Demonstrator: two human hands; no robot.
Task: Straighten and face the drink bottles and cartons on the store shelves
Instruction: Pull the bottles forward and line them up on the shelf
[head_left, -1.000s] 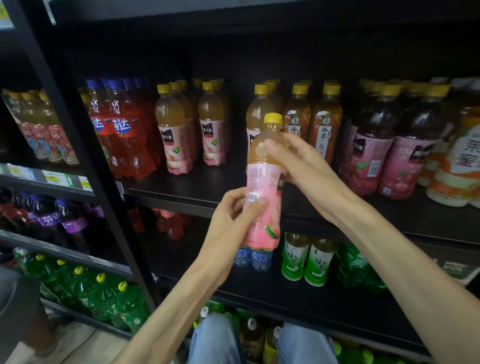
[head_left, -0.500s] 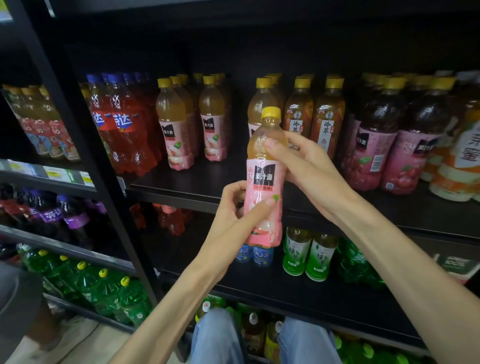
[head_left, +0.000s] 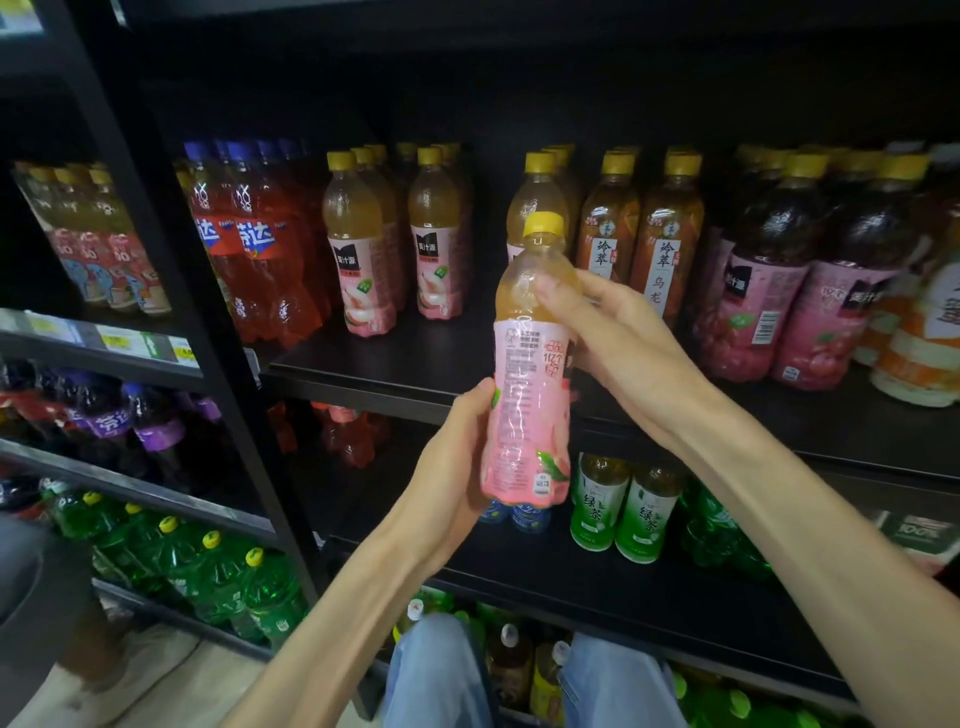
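We hold 1 peach bottle (head_left: 527, 364) in front of the shelf (head_left: 395, 364), off its surface and lifted clear of the rows. Its long axis runs nearly vertical, leaning slightly, with the yellow cap (head_left: 543, 225) pointing up and a little to the right and the base down toward us. The pink label shows its back panel of fine print to the camera, so the front face is turned away from us. Our left hand (head_left: 457, 467) wraps the lower half of the bottle from the left, thumb along the label's near edge and fingers curled behind, out of sight. Our right hand (head_left: 618, 343) grips the clear shoulder just under the cap, fingertips pressed on the near side and the palm to the right. Behind the bottle, on the shelf, stand 2 peach rows (head_left: 395, 260) at the left with labels facing out, tea bottles (head_left: 639, 244) directly behind our right hand, and dark plum bottles (head_left: 779, 291) further right. Green tea bottles (head_left: 623, 509) sit on the shelf below.
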